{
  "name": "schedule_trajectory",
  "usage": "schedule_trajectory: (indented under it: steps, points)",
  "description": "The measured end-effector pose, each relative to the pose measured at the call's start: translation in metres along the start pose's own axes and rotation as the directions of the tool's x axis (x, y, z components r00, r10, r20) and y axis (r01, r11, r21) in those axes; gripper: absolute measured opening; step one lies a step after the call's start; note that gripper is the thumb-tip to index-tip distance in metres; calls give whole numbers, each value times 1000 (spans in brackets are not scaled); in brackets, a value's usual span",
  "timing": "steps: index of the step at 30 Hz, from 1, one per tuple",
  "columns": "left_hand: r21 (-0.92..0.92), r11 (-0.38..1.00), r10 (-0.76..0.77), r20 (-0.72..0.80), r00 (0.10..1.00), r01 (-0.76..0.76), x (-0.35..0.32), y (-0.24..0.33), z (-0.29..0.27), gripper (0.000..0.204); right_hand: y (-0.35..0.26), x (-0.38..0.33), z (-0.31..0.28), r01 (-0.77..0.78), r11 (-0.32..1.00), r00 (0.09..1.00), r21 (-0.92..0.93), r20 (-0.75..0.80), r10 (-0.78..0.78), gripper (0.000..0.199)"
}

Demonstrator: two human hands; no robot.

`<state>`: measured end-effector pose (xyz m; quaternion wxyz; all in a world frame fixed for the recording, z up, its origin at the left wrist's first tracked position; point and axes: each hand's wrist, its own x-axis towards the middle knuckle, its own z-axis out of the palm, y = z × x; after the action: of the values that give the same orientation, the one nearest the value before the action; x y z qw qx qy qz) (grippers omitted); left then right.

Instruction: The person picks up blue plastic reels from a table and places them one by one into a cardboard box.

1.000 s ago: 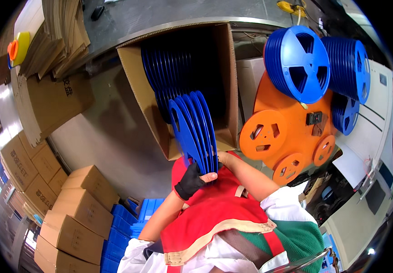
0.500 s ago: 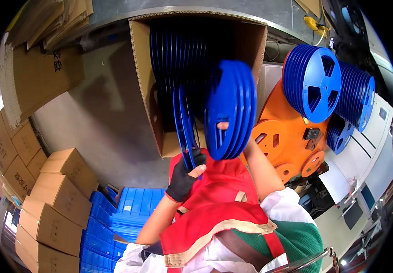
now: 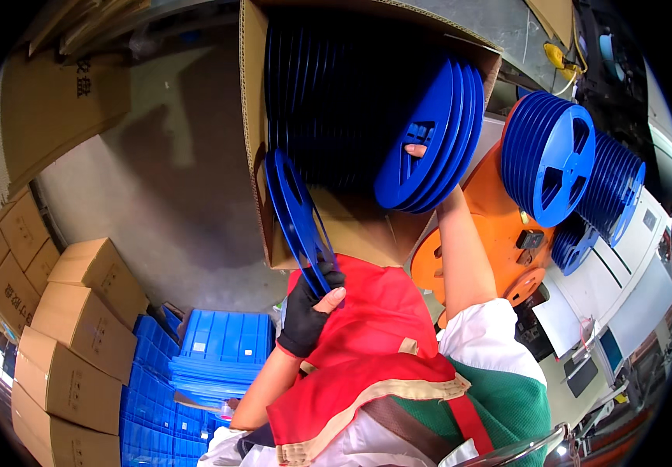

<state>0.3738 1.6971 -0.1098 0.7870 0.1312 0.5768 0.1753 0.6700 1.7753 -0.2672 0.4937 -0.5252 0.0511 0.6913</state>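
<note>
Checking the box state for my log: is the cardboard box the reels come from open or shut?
Open. The cardboard box shows its open face, with blue reels standing on edge inside.

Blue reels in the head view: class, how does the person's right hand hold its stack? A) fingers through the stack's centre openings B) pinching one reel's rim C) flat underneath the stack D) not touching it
A: fingertips of the right hand poke out through the openings of the stack of blue reels, held up before the cardboard box.
</note>
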Motion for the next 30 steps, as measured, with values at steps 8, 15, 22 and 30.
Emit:
schedule_trajectory:
  steps: [8, 15, 22, 30]
  points:
    - [48, 999, -5, -45, 999, 7, 3, 5, -1, 37, 14, 10, -13, -29, 998, 997, 47, -72, 32, 40]
    - [71, 995, 66, -51, 996, -63, 4, -1, 7, 37, 40, -33, -19, 101, 881, 909, -463, -317, -270, 72]
    - [208, 959, 180, 74, 981, -192, 9, -14, 8, 46, 92, -158, 50, 38, 836, 980, -548, 186, 78, 34]
    - [270, 940, 147, 229, 962, -208, -8, -16, 13, 44, 88, -193, 67, 56, 881, 994, -469, -59, -94, 24]
